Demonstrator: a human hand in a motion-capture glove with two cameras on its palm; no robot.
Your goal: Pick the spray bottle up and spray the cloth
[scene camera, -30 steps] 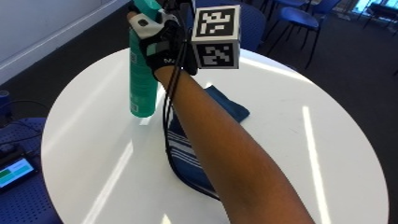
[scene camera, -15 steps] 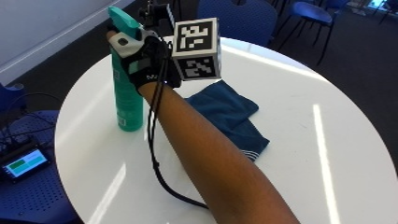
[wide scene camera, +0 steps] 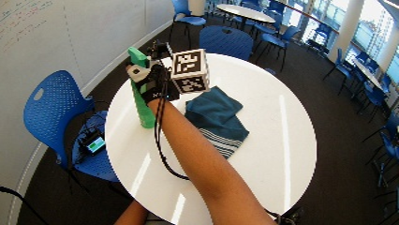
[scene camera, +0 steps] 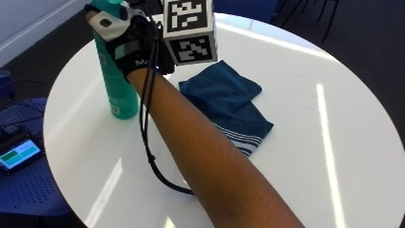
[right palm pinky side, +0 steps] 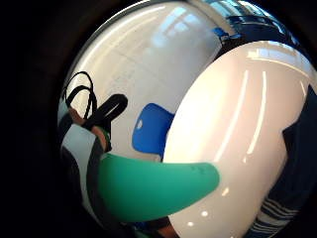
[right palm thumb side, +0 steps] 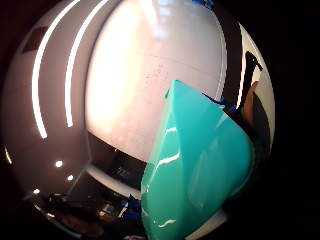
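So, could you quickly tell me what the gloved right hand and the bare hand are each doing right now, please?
Right hand: wrapped around the top of the green spray bottle, which stands on the table.
Bare hand: not in view.

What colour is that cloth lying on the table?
The cloth is dark blue, with white stripes along one end. The outside view shows it best.

Black glove on the right hand [scene camera: 134, 45], white plastic piece at knuckles, bare forearm, no sleeve
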